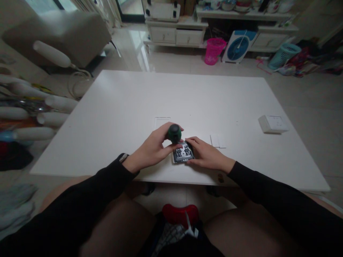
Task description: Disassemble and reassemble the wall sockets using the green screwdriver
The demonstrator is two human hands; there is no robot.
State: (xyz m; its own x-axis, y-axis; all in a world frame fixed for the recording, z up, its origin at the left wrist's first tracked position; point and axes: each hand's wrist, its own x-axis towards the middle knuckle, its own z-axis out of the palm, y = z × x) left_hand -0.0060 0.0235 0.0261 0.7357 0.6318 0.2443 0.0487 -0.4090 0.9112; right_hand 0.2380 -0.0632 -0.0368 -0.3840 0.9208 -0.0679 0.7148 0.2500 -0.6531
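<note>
My left hand (pixel 152 149) is closed round a screwdriver with a dark green and black handle (pixel 174 133), held upright over a grey metal switch module (pixel 183 152) near the front edge of the white table (pixel 134 96). My right hand (pixel 205 154) grips the module's right side and holds it flat on the table. The screwdriver's tip is hidden behind the handle and fingers.
A white frame plate (pixel 162 122) lies just behind my hands, small white rocker covers (pixel 218 140) to the right, and a white wall socket (pixel 273 124) near the right edge. Beyond the table stand a pink basket (pixel 214 50), a blue fan (pixel 238 46) and white drawers.
</note>
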